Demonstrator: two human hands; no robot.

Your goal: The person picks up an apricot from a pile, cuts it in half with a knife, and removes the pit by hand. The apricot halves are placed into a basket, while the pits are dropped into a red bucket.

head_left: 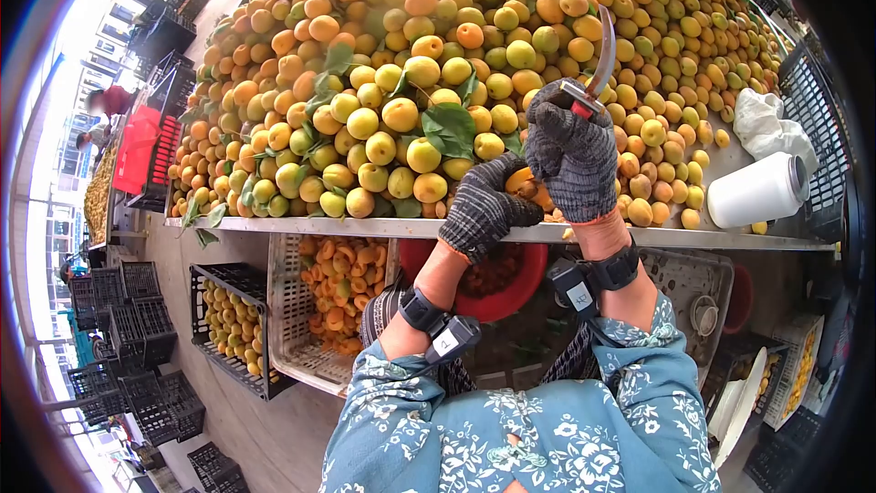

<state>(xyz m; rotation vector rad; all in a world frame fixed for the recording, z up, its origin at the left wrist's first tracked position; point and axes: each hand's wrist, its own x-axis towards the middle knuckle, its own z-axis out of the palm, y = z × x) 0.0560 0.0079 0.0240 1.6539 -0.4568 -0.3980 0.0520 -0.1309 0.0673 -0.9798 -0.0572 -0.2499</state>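
Observation:
My right hand (pixel 573 153), in a dark grey knit glove, is closed round the red handle of a curved knife (pixel 604 59), its blade pointing up and away from me. Just left of it, my left hand (pixel 488 205), gloved alike, has its fingers closed on an orange apricot (pixel 529 188); part of the fruit is hidden by the gloves. Both hands are over the front edge of a metal table (pixel 411 227). A big heap of yellow-orange apricots (pixel 400 114) lies right behind them, with a green leaf (pixel 449 130) on top.
Under the table edge stand a white crate (pixel 287 310) of opened apricots, a red bucket (pixel 537 278) with dark orange matter, and a black crate (pixel 265 333) of whole fruit. A white plastic jar (pixel 756 190) lies at the right. Black crates (pixel 141 329) are stacked farther left.

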